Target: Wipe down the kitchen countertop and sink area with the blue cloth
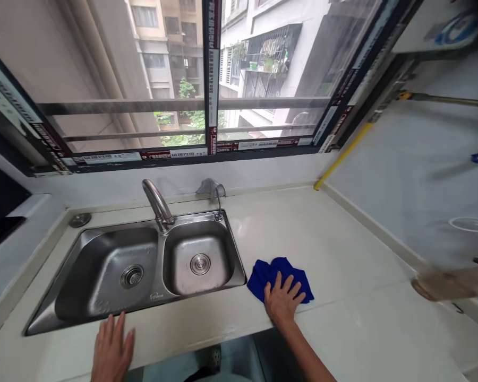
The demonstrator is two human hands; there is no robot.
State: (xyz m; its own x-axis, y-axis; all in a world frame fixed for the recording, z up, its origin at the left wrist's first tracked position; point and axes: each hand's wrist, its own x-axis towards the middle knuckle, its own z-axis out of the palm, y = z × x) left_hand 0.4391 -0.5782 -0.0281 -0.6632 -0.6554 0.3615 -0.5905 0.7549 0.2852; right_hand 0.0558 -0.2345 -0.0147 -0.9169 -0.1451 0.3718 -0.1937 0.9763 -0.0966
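My right hand (282, 301) lies on a dark blue cloth (263, 273) with its fingers spread, pressing it flat to the pale countertop (342, 244). The cloth is spread out and wrinkled, just right of the sink's small basin. Its near left part is partly covered by my palm. At the front left, my left hand (113, 347) rests on the counter strip before the large basin, fingers stretched out and holding nothing. Its fingertips reach the near rim of the steel double sink (159, 302).
A curved steel faucet (156, 201) rises between the basins. Behind the small basin stands a thin spout (219, 201) beside a crumpled grey plastic piece (207, 187). A round metal cap (80, 219) sits at the back left. A yellow pipe (342, 156) runs along the right corner.
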